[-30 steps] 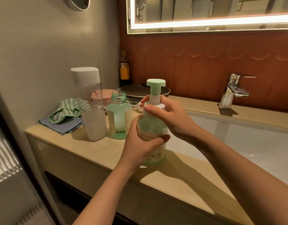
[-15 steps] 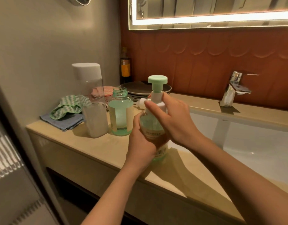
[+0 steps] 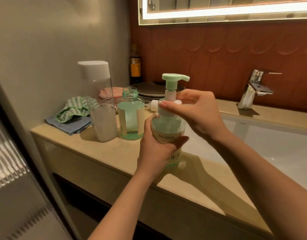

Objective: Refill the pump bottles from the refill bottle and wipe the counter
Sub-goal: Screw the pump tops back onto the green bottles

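Head view: the clear pump bottle with a mint-green top (image 3: 168, 127) is mid-frame, at the front edge of the tan desk (image 3: 114, 153). If it slips, soap may spill. A bump could tip the open clear bottle of green liquid (image 3: 131, 116) just left of it. The left hand (image 3: 154, 151) wraps round its belly; the right hand (image 3: 199, 113) pinches its white collar (image 3: 171, 101).
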